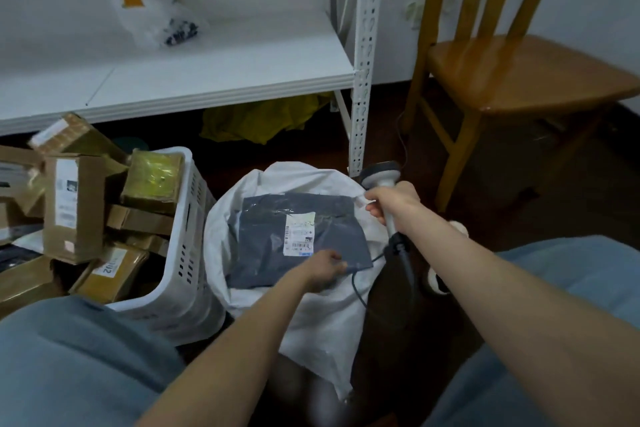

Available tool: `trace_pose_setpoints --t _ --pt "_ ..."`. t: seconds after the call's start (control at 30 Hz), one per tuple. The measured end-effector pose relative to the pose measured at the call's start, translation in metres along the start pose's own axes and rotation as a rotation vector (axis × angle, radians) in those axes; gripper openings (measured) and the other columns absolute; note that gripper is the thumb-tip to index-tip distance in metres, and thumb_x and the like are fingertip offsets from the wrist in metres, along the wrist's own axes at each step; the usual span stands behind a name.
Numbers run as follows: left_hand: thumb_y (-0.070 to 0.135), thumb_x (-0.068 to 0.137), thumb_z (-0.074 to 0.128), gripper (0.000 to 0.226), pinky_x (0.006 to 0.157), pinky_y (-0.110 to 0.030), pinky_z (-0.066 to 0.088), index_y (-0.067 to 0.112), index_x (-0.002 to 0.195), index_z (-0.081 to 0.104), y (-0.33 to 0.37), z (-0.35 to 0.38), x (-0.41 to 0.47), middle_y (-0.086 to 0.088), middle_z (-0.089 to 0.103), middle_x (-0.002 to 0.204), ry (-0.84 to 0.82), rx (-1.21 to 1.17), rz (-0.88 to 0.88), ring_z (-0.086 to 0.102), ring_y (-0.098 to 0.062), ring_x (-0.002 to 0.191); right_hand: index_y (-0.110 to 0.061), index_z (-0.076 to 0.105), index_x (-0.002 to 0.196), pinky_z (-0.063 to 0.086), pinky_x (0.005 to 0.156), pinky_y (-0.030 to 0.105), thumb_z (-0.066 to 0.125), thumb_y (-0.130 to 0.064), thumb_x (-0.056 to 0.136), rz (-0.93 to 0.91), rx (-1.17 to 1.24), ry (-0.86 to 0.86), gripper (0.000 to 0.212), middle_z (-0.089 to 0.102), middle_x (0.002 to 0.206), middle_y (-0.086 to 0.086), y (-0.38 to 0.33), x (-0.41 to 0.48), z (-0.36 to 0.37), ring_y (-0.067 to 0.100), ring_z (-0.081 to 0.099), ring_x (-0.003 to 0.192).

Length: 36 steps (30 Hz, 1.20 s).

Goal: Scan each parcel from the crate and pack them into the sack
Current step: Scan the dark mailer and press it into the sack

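grey parcel point(294, 239) | white sack point(311, 315) | white perforated crate point(187, 253) | brown boxes point(74, 204)

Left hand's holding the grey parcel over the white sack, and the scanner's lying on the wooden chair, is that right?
Not quite. The head view shows the scanner gripped in the right hand beside the sack's rim, not lying on the wooden chair. The rest holds: the left hand holds the grey parcel over the white sack.

Left hand point(325, 269), right hand point(393, 201) and forearms point(485, 263) are bare; trousers point(76, 364) are faded blue-grey.
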<state>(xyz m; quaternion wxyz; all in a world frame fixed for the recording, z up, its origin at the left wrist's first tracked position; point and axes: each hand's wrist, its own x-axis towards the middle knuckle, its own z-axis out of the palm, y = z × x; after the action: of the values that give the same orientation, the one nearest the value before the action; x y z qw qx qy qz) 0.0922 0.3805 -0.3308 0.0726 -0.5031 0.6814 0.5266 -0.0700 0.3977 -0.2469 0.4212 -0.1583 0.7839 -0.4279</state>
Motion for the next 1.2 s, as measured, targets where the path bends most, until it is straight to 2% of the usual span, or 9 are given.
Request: trace_pose_setpoints --t 0.1,0.17,0.37,0.53,0.67,0.8,0.87,1.07,1.2 --pt "0.043 0.100 0.041 0.048 0.075 -0.033 0.049 0.015 0.140 0.039 0.016 0.035 0.002 -0.006 0.045 0.124 -0.120 -0.093 -0.116 0.051 -0.022 0.096 -0.003 0.066 0.079 0.043 0.047 0.027 0.070 -0.013 0.083 -0.011 0.079 0.062 0.011 0.064 0.060 0.008 -0.008 0.006 -0.025 0.015 0.055 0.047" --pt "0.043 0.098 0.049 0.053 0.066 -0.029 0.052 0.015 0.140 0.036 0.027 0.060 0.009 -0.007 0.045 0.128 -0.156 -0.188 -0.199 0.055 -0.021 0.091 -0.006 0.065 0.076 0.044 0.047 0.026 0.070 -0.015 0.083 -0.019 0.110 0.091 0.013 0.065 0.061 0.006 -0.012 0.011 -0.042 0.013 0.056 0.049" --pt "-0.006 0.085 0.064 0.029 0.047 -0.022 0.054 0.005 0.108 0.050 0.053 0.121 0.039 -0.010 0.057 0.092 -0.141 -0.447 -0.269 0.063 -0.016 0.067 -0.008 0.065 0.079 0.044 0.048 0.024 0.070 -0.015 0.084 -0.048 0.177 0.126 0.010 0.067 0.063 0.004 -0.014 0.026 -0.084 0.010 0.058 0.051" --pt "-0.010 0.091 0.048 0.044 0.056 -0.020 0.053 0.012 0.130 0.045 0.078 0.129 0.046 0.001 0.055 0.088 -0.271 -0.126 -0.190 0.055 -0.009 0.067 -0.009 0.067 0.081 0.045 0.050 0.025 0.071 -0.018 0.083 -0.003 0.140 0.113 0.010 0.067 0.065 0.004 0.001 0.045 -0.094 0.012 0.060 0.054" --pt "0.000 0.094 0.048 0.015 0.076 -0.035 0.055 0.008 0.104 0.057 0.064 0.115 0.062 -0.009 0.057 0.079 -0.348 0.222 -0.222 0.057 -0.016 0.065 -0.009 0.065 0.076 0.045 0.049 0.024 0.072 -0.017 0.083 0.091 0.121 0.097 0.013 0.067 0.064 0.004 0.034 0.063 -0.088 0.012 0.061 0.054" --pt "0.008 0.089 0.053 0.027 0.091 -0.033 0.045 0.006 0.113 0.065 0.051 0.076 0.089 -0.017 0.064 0.117 -0.018 0.486 0.017 0.059 -0.032 0.110 -0.004 0.068 0.088 0.048 0.052 0.025 0.072 -0.017 0.083 0.172 0.146 0.089 0.014 0.067 0.065 0.005 0.062 0.083 -0.061 0.014 0.063 0.057" --pt "0.014 0.088 0.055 0.035 0.093 -0.033 0.043 0.010 0.122 0.061 0.046 0.048 0.103 -0.016 0.062 0.123 0.124 0.547 0.098 0.056 -0.031 0.116 -0.002 0.069 0.096 0.050 0.054 0.026 0.073 -0.017 0.082 0.199 0.161 0.060 0.020 0.068 0.070 0.007 0.071 0.094 -0.042 0.015 0.064 0.059" --pt "0.058 0.077 0.067 0.097 0.110 -0.063 0.016 0.040 0.151 0.007 0.034 -0.014 0.158 -0.007 0.012 0.158 0.196 0.892 0.032 0.009 -0.034 0.146 -0.011 0.059 0.127 0.056 0.087 0.046 0.079 -0.023 0.072 0.260 0.141 0.095 0.059 0.066 0.117 0.015 0.094 0.146 -0.003 0.033 0.066 0.100" --pt "0.068 0.068 0.069 0.115 0.105 -0.074 0.013 0.049 0.147 -0.012 -0.008 -0.030 0.187 -0.005 -0.018 0.160 0.069 0.936 -0.214 -0.015 -0.036 0.146 -0.006 0.050 0.137 0.048 0.097 0.039 0.076 -0.017 0.080 0.324 0.114 0.098 0.063 0.058 0.131 0.016 0.108 0.176 0.010 0.035 0.057 0.118"
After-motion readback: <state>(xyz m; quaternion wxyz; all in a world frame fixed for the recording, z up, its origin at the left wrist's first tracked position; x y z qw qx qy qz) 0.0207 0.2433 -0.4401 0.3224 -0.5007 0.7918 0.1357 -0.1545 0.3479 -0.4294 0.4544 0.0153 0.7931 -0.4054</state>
